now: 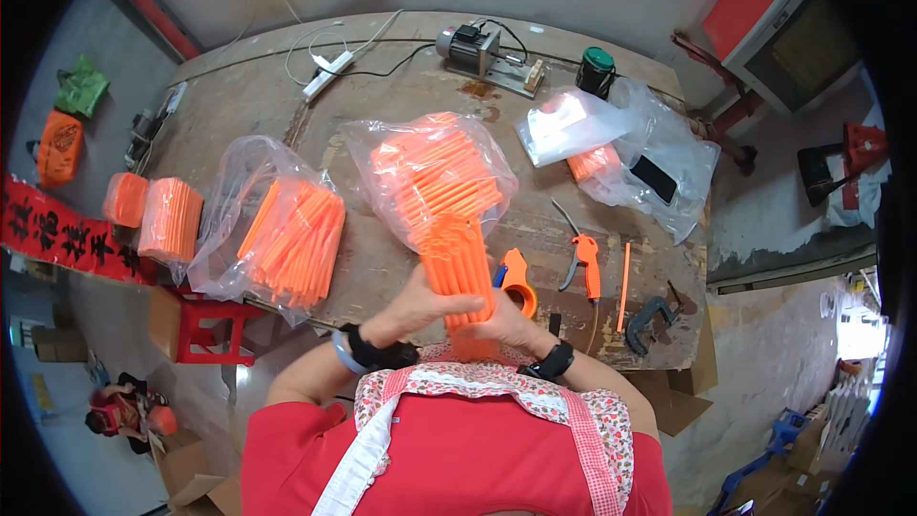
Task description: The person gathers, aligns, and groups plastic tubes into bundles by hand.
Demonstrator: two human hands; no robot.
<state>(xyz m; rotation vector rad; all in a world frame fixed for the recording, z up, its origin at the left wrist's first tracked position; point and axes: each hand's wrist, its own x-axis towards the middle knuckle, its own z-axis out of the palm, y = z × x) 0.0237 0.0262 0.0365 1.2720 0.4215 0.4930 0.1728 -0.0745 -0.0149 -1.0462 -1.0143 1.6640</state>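
Note:
Close in front of my body I hold a thick bundle of long thin orange tubes (457, 272) upright. My left hand (425, 308) grips it from the left, and my right hand (501, 321) wraps its lower right side. The bundle's far end meets a clear plastic bag (492, 158) full of more orange tubes; whether it is inside the bag's mouth I cannot tell. Just right of my right hand stands an orange tape dispenser (517, 279). Another open clear bag of loose tubes (296, 234) lies to the left.
Wrapped orange bundles (172, 220) sit at the table's left edge. On the right lie an orange air gun (586, 263), a single tube (624, 287), a C-clamp (652, 323) and a phone (653, 179) on plastic bags. A motor (468, 50), power strip (328, 76) and green-lidded cup (596, 72) stand at the back.

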